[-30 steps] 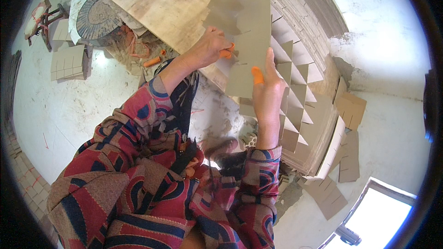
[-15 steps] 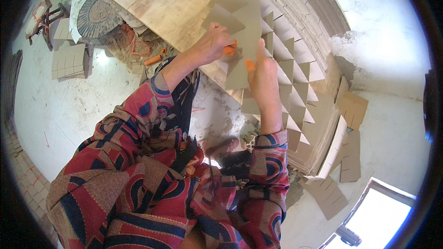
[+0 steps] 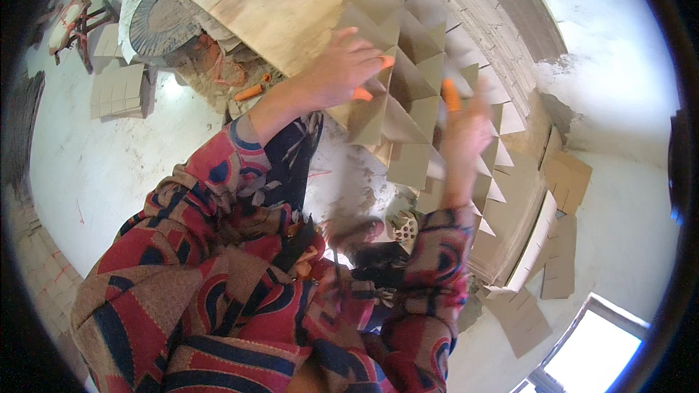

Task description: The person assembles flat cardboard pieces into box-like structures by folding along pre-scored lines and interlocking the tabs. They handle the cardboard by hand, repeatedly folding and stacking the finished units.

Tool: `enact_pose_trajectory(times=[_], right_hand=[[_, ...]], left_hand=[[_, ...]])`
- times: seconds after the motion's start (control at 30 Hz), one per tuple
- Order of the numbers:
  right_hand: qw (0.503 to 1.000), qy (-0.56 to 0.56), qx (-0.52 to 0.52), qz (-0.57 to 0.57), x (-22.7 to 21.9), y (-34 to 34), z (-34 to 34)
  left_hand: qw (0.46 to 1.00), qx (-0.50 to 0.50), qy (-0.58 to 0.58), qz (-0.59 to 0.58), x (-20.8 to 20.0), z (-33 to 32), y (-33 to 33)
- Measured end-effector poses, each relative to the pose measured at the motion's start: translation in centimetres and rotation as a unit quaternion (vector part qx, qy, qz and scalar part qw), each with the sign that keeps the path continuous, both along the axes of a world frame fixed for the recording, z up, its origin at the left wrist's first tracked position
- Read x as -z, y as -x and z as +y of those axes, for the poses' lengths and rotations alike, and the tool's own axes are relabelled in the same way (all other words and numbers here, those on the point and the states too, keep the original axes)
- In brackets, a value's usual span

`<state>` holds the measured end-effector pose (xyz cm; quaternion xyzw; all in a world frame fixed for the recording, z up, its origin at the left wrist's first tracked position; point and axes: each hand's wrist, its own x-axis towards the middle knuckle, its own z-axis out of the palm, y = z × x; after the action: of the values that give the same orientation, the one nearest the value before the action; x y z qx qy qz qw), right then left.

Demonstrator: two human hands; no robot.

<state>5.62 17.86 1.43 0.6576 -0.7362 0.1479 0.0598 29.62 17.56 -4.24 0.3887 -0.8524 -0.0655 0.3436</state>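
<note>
A grid of interlocked cardboard dividers rests on the work surface in front of me, its triangular-looking cells opening upward. My left hand is open at the grid's left side, fingers stretched out and apart, with orange covers on the thumb and one finger. Those covered tips are close to the cardboard; whether they touch it I cannot tell. Over the grid's right part is my right hand, blurred by motion. Its orange-covered thumb and a finger point away from me, apart, and nothing held shows between them.
A wooden board extends to the far left. Stacked slotted cardboard strips lie beyond the grid, with a flat cardboard stack at right. Loose slotted sheets lie on the floor, and another pile stands at left beside a stool.
The flat cardboard sheet between my hands no longer stands across the grid; open cells show there. My left hand has opened from its grip, and my right hand has moved right and nearer me.
</note>
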Motion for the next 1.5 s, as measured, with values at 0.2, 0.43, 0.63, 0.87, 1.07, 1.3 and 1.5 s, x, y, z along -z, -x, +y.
enact_pose_trajectory(times=[0.2, 0.43, 0.63, 0.87, 1.07, 1.3, 1.5], right_hand=[[0.991, -0.121, -0.005, -0.054, 4.1, 12.9, -2.8], [0.973, -0.176, -0.15, -0.028, 2.7, 0.6, 5.9], [0.981, -0.122, -0.151, -0.017, 3.4, 1.6, 6.9], [0.968, 0.023, -0.21, 0.132, -3.5, -2.8, 6.9], [0.929, 0.239, -0.211, 0.185, -6.8, -2.1, 10.2], [0.96, 0.083, -0.002, 0.269, 0.3, 11.6, 15.2], [0.934, 0.012, 0.243, 0.26, 3.5, 22.7, 21.2]], left_hand=[[0.997, 0.06, 0.05, -0.013, -1.8, -2.5, 5.7], [0.978, 0.159, -0.07, -0.114, -0.1, -4.9, 6.8], [0.984, 0.147, 0.024, -0.095, 0.0, -2.3, 6.3], [0.966, 0.206, 0.063, -0.145, -5.5, -1.5, 1.0], [0.956, -0.122, 0.211, -0.161, -7.8, 0.0, -10.8], [0.888, -0.392, 0.017, -0.239, 5.1, -7.2, -19.0], [0.883, -0.369, -0.09, -0.277, 6.9, -7.6, -18.4]])
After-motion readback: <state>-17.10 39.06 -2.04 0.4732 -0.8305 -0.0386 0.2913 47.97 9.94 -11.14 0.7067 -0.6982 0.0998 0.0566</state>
